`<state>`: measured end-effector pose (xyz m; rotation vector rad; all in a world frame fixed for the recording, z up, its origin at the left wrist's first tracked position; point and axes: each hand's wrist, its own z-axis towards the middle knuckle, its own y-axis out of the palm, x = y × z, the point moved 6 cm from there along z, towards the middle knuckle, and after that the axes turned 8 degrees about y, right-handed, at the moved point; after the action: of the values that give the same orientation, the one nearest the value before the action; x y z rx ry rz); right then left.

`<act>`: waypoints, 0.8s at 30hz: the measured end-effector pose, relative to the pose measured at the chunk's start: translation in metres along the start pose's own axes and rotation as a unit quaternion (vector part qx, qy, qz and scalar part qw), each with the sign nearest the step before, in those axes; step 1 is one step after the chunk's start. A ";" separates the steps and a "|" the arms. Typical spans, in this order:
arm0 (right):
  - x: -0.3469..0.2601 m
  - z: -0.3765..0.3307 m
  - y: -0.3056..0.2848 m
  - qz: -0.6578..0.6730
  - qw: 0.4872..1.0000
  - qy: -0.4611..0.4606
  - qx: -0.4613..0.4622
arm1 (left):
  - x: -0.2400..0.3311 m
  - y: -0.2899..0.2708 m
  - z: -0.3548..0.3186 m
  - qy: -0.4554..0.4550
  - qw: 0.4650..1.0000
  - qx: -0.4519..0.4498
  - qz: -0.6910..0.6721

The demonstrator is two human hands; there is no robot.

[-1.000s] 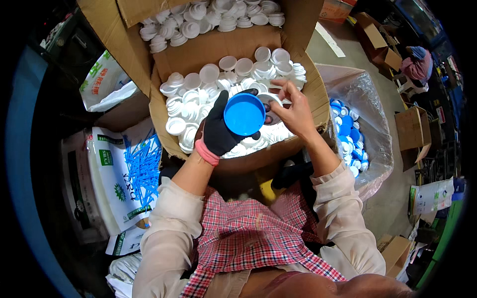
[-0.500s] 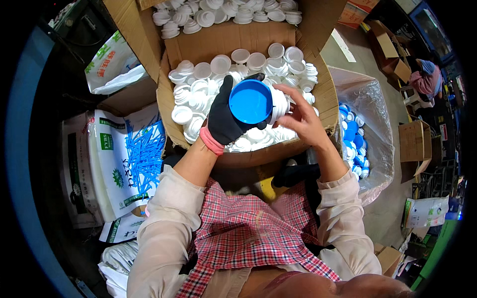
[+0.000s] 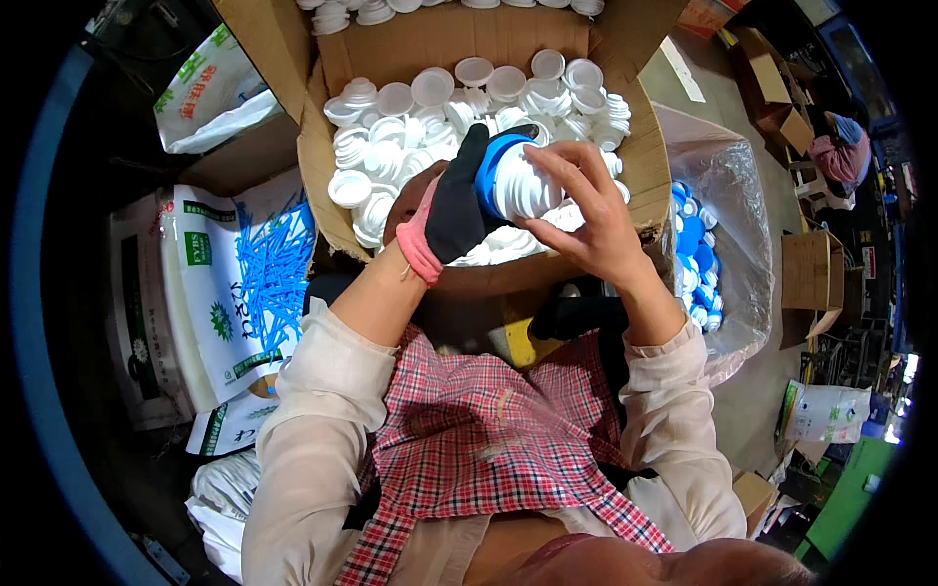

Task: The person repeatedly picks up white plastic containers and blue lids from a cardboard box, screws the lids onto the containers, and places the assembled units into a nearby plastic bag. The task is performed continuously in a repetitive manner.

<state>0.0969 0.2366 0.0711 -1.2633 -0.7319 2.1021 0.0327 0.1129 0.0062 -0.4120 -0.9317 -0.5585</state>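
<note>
My left hand [image 3: 457, 210], in a black glove with a pink cuff, is wrapped round a round blue cap [image 3: 487, 176]. A white ribbed, bellows-like plastic piece [image 3: 526, 188] sits against the cap, on its right side. My bare right hand [image 3: 598, 220] grips that white piece from the right, fingers above and thumb below. Both hands are over the near part of a cardboard box [image 3: 469, 283], which holds many similar white ribbed pieces [image 3: 386, 151]. The cap's open side is turned away and its inside is hidden.
To the right, a box lined with clear plastic [image 3: 743, 254] holds blue-and-white assembled pieces [image 3: 696, 249]. Thin blue plastic sticks [image 3: 274, 283] lie on a printed white sack [image 3: 210, 303] at the left. Another person [image 3: 840, 161] sits far right, near cardboard boxes [image 3: 811, 273].
The blue cap has turned, so its open face no longer shows and the white piece faces me more. My left wrist has rotated, and my right fingers have closed in on the white piece.
</note>
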 end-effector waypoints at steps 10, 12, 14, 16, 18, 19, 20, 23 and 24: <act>0.007 -0.002 0.008 -0.036 0.999 0.009 -0.012 | -0.004 0.003 -0.002 0.018 1.000 -0.004 -0.022; 0.006 -0.003 0.009 -0.042 0.999 0.017 -0.012 | -0.014 0.005 -0.008 -0.011 0.995 0.015 -0.094; 0.005 -0.003 0.007 -0.052 0.998 0.021 -0.021 | -0.014 0.008 -0.004 -0.108 0.973 0.027 -0.202; 0.005 -0.002 0.000 -0.023 0.999 0.029 -0.019 | 0.001 0.010 -0.002 -0.265 0.910 0.028 -0.319; 0.006 0.002 -0.010 0.044 0.998 0.038 -0.005 | 0.017 0.005 0.003 -0.263 0.927 0.013 -0.267; 0.024 -0.001 -0.010 0.147 0.984 0.101 -0.002 | 0.021 0.005 0.006 -0.243 0.932 0.019 -0.267; 0.040 -0.001 -0.007 0.221 0.965 0.140 0.009 | 0.013 0.004 0.004 -0.247 0.941 0.007 -0.231; 0.063 -0.006 0.010 0.326 0.907 0.259 -0.051 | -0.005 0.002 -0.003 -0.241 0.958 0.003 -0.152; 0.065 -0.006 0.006 0.324 0.909 0.261 -0.041 | -0.008 0.004 -0.004 -0.232 0.961 0.013 -0.151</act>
<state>0.0763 0.2793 0.0260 -2.2281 -0.1611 2.0398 0.0340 0.1163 -0.0034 -0.3868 -1.4672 -0.7423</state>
